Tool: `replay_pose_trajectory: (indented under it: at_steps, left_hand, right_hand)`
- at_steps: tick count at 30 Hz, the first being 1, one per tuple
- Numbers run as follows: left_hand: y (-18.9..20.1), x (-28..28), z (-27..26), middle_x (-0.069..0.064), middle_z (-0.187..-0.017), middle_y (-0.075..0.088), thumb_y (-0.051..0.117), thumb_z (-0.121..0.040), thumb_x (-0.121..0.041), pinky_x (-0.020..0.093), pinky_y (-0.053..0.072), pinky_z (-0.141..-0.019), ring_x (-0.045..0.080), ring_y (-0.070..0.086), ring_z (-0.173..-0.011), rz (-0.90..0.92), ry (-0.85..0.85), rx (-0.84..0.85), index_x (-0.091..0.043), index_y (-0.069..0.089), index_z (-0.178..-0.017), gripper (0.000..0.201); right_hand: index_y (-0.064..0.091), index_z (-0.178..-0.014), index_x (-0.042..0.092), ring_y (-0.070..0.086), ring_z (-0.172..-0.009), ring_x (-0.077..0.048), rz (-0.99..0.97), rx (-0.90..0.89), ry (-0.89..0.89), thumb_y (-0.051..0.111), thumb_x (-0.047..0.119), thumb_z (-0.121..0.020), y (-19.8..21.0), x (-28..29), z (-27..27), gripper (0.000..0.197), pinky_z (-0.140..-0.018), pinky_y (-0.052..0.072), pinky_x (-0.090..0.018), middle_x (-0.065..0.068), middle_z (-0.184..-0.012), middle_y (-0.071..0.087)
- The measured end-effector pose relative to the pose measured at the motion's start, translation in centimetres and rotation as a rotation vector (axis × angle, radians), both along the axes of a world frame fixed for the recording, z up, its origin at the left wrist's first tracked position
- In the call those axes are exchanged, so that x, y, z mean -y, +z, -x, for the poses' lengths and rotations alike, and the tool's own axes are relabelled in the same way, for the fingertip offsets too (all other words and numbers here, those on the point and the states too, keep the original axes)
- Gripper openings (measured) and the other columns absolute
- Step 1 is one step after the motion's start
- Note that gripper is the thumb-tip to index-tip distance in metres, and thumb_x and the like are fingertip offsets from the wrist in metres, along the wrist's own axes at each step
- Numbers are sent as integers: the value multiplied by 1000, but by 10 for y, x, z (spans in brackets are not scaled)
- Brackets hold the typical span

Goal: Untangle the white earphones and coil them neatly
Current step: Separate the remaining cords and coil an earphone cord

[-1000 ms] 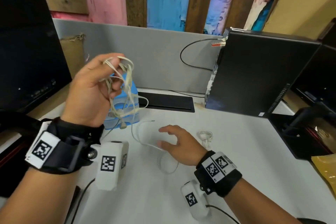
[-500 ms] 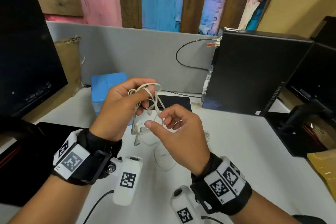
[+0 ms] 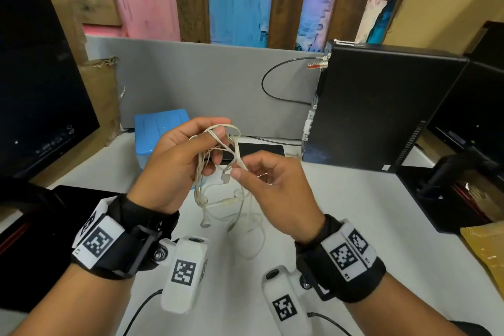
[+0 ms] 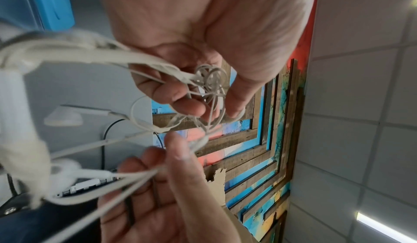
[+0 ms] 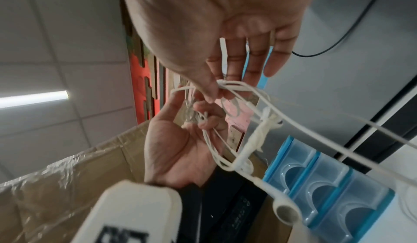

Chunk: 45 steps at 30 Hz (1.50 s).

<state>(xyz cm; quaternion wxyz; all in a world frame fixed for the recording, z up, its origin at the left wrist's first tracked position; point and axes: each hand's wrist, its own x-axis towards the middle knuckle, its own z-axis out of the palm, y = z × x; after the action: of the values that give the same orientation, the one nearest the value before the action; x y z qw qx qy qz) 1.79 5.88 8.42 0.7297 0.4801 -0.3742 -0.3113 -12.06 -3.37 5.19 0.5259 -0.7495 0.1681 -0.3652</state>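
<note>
Nearest, two wrist-mounted cameras (image 3: 185, 275) hang over the white worktop (image 3: 368, 254), and the slack end of the white earphones (image 3: 218, 199) trails down onto it between the forearms. Just beyond, both hands are raised above the worktop with the tangled bundle between them. The left hand (image 3: 174, 166) has its fingers curled round the knotted loops, thumb pressing cords against the fingertips; one earbud (image 3: 205, 222) dangles below. The right hand (image 3: 275, 188), just beside it, pinches a strand between thumb and forefinger close to the knot, its other fingers loosely bent. In the left wrist view the knot (image 4: 210, 81) sits at the left fingertips. Farther off, a blue plastic container (image 3: 155, 133) stands to the left, a dark monitor (image 3: 32, 90) at far left, a black computer case (image 3: 381, 106) at right, and a grey partition (image 3: 204, 76) behind.
</note>
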Motion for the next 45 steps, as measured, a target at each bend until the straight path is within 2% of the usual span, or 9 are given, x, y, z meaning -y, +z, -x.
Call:
replay_pose_trajectory:
  at_steps: [6,10,19,22,24,33,37,40,45]
  left_hand:
    - [-7,4,-6,-1,-73,65,65,-79,-9,21,39,-48,11,52,-55,-21,27,-26,-15,72,-99,22]
    - [-12,8,6,0,-69,64,63,-80,-17,21,38,-48,12,52,-55,-31,-66,-10,-20,76,-89,16]
    - [-25,10,19,14,-89,68,78,-66,-31,22,34,-56,18,45,-68,-144,-182,166,-23,79,-85,21]
    - [-28,12,23,5,-71,63,79,-77,-17,16,33,-49,10,44,-57,-242,-123,222,-23,79,-82,8]
    - [-33,16,26,-1,-67,66,72,-85,-3,13,36,-49,5,48,-54,-268,-23,297,-22,80,-79,21]
    - [-43,22,39,-16,-53,55,77,-83,-9,9,38,-55,1,45,-51,-292,47,520,-24,79,-81,16]
    - [-46,24,31,-18,-57,55,81,-80,-18,9,37,-55,1,48,-51,-300,89,644,-30,78,-84,14]
    - [-45,23,24,-25,-67,66,81,-80,-18,7,43,-62,-1,60,-61,-300,100,700,-27,76,-89,14]
    - [-47,21,8,-19,-89,72,80,-81,-13,18,54,-75,8,69,-83,-271,161,812,-38,74,-90,27]
  right_hand:
    - [72,-91,7,44,-51,-10,-268,79,167,69,17,-90,10,9,22,10,-48,39,-21,2,-65,58]
    - [73,-96,7,38,-52,-13,-473,19,344,57,22,-87,11,9,38,24,-49,31,-23,-6,-66,51]
    - [64,-108,3,66,-64,-25,-433,3,226,59,8,-95,-14,18,63,15,-65,51,-31,-15,-74,69]
    - [69,-104,12,69,-87,-21,-246,25,62,65,16,-89,-22,20,66,16,-76,54,-30,-9,-90,74]
    - [74,-98,19,67,-90,-14,-83,7,-45,73,21,-86,-25,18,65,13,-77,53,-28,2,-91,73]
    - [78,-76,22,59,-76,-16,-8,-78,-18,82,16,-80,-31,13,59,8,-66,42,-23,-6,-85,68]
    - [71,-82,3,66,-79,-16,-190,-19,74,69,6,-89,-17,21,64,8,-69,49,-24,-7,-80,74]
    - [64,-83,4,67,-70,-23,-383,-18,65,56,1,-95,-7,25,69,15,-67,52,-28,-8,-63,65]
    - [64,-83,6,30,-38,-14,-567,-99,36,51,2,-97,-4,28,71,20,-42,30,-21,-2,-49,33]
